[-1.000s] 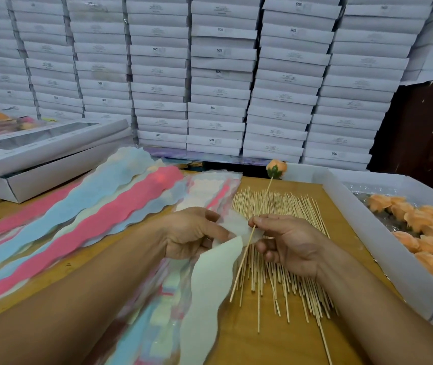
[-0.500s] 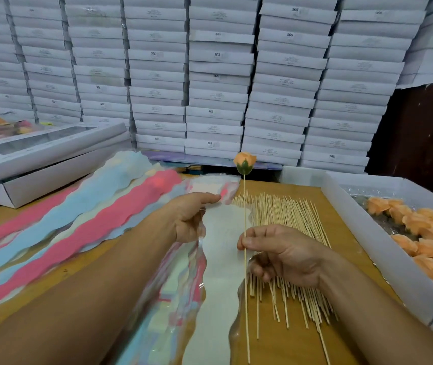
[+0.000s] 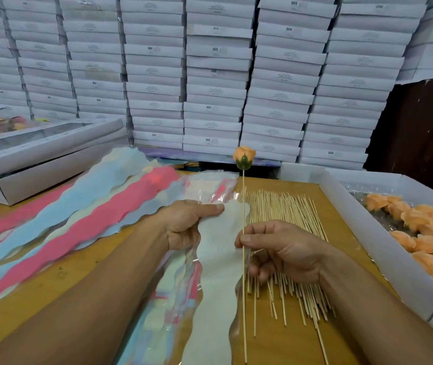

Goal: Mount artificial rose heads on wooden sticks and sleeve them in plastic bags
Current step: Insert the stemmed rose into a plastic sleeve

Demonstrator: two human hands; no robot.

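Observation:
My right hand (image 3: 281, 250) pinches a long wooden stick (image 3: 243, 293) held upright, with an orange rose head (image 3: 244, 157) mounted on its top. My left hand (image 3: 186, 222) grips the upper end of a long white wavy-edged plastic bag (image 3: 215, 285) that hangs down just left of the stick. Beneath my right hand lies a spread of loose wooden sticks (image 3: 284, 214) on the wooden table (image 3: 289, 346). Several orange rose heads (image 3: 426, 235) fill a white box at the right.
Pink, blue and pale wavy-edged bags (image 3: 78, 217) lie fanned over the left of the table. The white box's wall (image 3: 384, 254) borders the right side. A windowed white box (image 3: 39, 151) sits at the far left. Stacks of white boxes (image 3: 210, 75) form a wall behind.
The stick with the rose has swung from a tilt to upright and shifted left. My left hand has lifted the white bag and drawn it straight beside the stick.

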